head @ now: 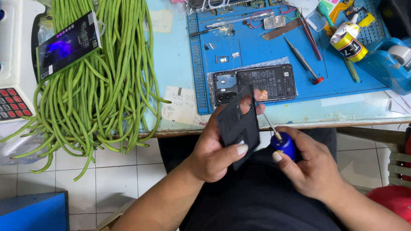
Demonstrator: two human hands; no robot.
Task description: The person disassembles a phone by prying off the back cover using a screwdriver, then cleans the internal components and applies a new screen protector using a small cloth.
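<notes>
Black phone panel (238,127) sits clamped between the left hand's (211,155) thumb and fingers; beside it, the right hand's (309,168) fingers close round a blue-handled screwdriver (279,140), tip touching the panel's edge.

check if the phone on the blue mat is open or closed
Open: the phone lies with its back cover off, internals exposed on the blue mat.
</notes>
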